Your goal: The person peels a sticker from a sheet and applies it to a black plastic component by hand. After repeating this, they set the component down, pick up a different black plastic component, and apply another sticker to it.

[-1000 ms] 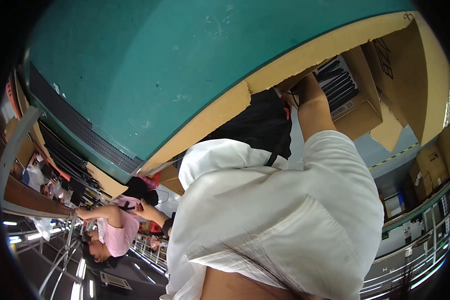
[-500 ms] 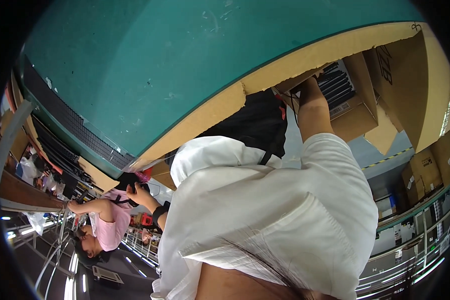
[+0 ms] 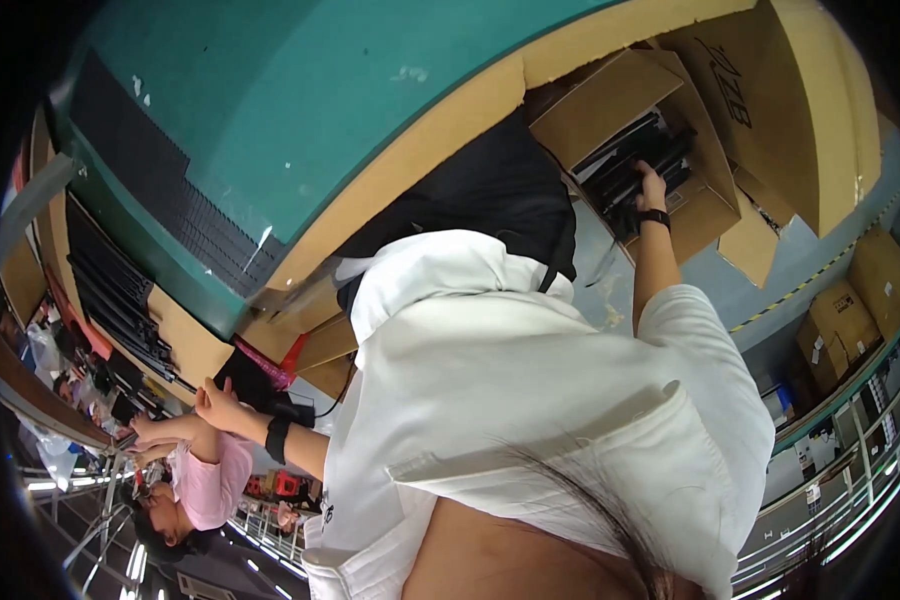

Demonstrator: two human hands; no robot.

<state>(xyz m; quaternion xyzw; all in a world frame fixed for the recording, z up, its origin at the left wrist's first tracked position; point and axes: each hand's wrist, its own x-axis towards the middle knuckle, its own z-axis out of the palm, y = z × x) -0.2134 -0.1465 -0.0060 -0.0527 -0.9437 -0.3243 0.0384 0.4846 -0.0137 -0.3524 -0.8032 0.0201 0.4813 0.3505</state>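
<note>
My right hand (image 3: 652, 192), with a black band at the wrist, reaches down into an open cardboard box (image 3: 715, 205) at the right. Its fingers are closed around some long black strips (image 3: 665, 160), which lie tilted across the box. What the strips are exactly, I cannot make out. Far off at the left, my left hand (image 3: 225, 408) hangs beside the bench with nothing visible in it. Its thumb and fingers are apart, and a black band circles that wrist too.
A green bench top (image 3: 370, 110) edged with cardboard fills the upper left; rows of black strips (image 3: 170, 180) lie along its left end. Another person in pink (image 3: 215, 480) works at the lower left. More cardboard boxes (image 3: 840, 325) stand at the right.
My right hand's fingers, hidden behind the box flap before, now show on the black strips, which lie more jumbled. My left hand has moved outward to the left. The view has shifted.
</note>
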